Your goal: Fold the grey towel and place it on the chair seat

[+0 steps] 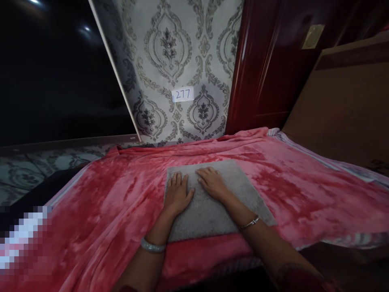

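Note:
A grey rectangular cloth (206, 219), towel-like in texture, lies flat on a red plush blanket (115, 202). My left hand (178, 194) rests palm down on the cloth's left part, fingers stretched out and thumb apart. Just right of it, my right hand (212, 182) lies flat near the cloth's far edge, its fingers extended. Neither hand grips anything. A pale bangle circles my left wrist and a thin metal bracelet sits on my right.
A large dark screen (60, 73) stands at the left. Behind the blanket is a patterned wall (167, 44) with a paper label (182, 94) reading 277. A dark red wooden door (264, 61) and a big brown cardboard panel (343, 105) are at the right.

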A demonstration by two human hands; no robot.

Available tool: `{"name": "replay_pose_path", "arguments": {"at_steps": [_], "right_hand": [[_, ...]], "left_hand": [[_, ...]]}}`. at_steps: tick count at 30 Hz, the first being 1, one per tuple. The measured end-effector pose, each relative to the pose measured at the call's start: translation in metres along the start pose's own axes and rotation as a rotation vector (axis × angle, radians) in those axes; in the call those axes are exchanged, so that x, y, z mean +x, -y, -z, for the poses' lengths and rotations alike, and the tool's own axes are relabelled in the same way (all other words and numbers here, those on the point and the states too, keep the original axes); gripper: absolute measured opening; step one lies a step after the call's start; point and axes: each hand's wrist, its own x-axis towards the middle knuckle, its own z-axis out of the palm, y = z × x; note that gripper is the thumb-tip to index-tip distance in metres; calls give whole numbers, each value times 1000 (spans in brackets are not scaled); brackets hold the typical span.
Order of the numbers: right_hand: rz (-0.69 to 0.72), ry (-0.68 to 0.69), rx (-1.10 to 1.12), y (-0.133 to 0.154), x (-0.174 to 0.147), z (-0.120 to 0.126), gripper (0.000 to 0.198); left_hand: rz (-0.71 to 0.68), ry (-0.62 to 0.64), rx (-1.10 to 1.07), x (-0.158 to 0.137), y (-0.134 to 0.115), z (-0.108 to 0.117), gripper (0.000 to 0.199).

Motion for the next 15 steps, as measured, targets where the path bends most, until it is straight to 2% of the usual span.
{"name": "replay_pose_path", "arguments": {"at_steps": [2,3,6,8,10,13,15], "right_hand": [[32,37,14,1,0,-1,36],[-6,25,9,1,0,-1,34],[-234,-97,-26,-4,-1,2,34],[-298,-162,-28,-8,-2,3,35],[-177,-137,-10,-9,-4,1,41],[77,-6,-5,-8,-4,-4,43],[99,19,-9,-7,-4,-6,40]], "left_hand": [[2,11,-1,0,-1,1,64],[3,16,-1,0,-1,2,64],[7,31,-2,0,-1,3,64],[8,32,4,0,0,3,64],[5,24,6,0,1,2,64],[-1,10,1,0,1,1,63],[-1,4,2,0,1,1,63]]}}
